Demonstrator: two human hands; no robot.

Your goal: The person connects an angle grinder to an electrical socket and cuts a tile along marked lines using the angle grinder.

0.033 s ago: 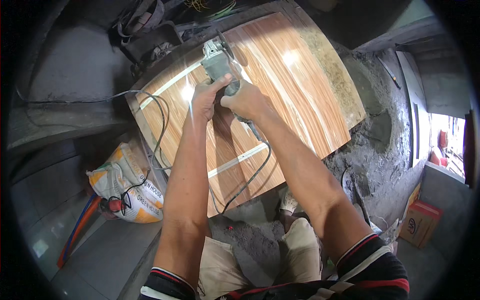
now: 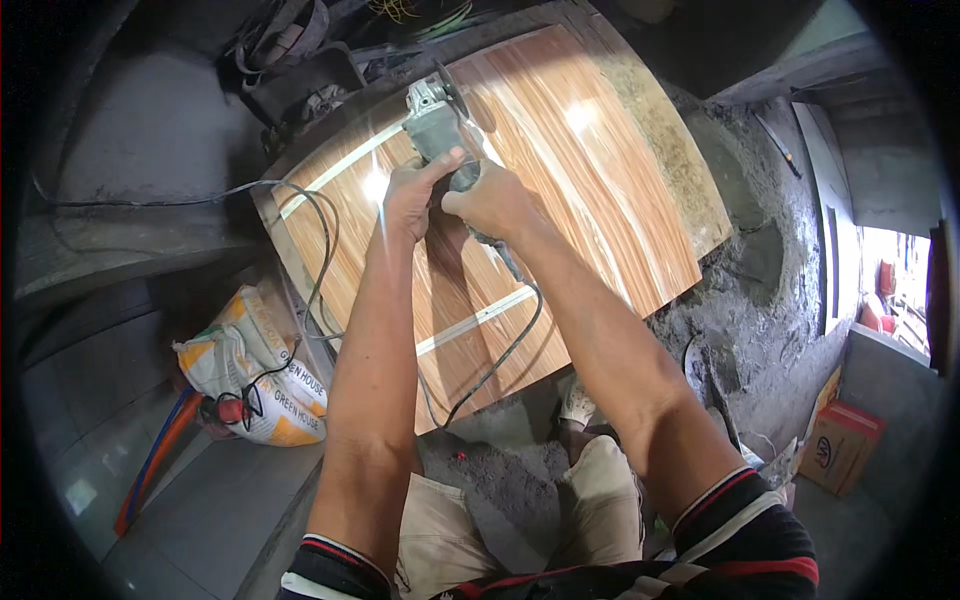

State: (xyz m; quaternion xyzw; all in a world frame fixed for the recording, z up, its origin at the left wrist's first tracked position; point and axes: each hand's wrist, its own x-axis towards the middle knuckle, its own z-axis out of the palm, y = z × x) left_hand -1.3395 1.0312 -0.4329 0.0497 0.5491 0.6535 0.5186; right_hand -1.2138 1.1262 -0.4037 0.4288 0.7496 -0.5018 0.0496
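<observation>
Both hands grip an angle grinder [image 2: 435, 130] with a grey metal head and a dark body. My left hand [image 2: 410, 195] wraps the left side of its body, thumb across the top. Behind it, my right hand [image 2: 494, 202] is closed round the rear handle. The grinder's disc [image 2: 452, 95] is seen nearly edge-on over the far part of a glossy wood-grain panel [image 2: 600, 215]; whether it touches the panel I cannot tell. Pale straight strips [image 2: 478, 320] run across the panel. A black cord [image 2: 500, 362] trails from the handle over the near edge.
A rough board [image 2: 665, 135] extends from under the panel's right side. Another cable [image 2: 325, 235] loops over its left edge. White-and-orange sacks [image 2: 275, 385] stand at left. Wet grey mortar [image 2: 765, 330] covers the floor at right, near a cardboard box [image 2: 842, 447]. A dark tub [image 2: 305, 85] sits far left.
</observation>
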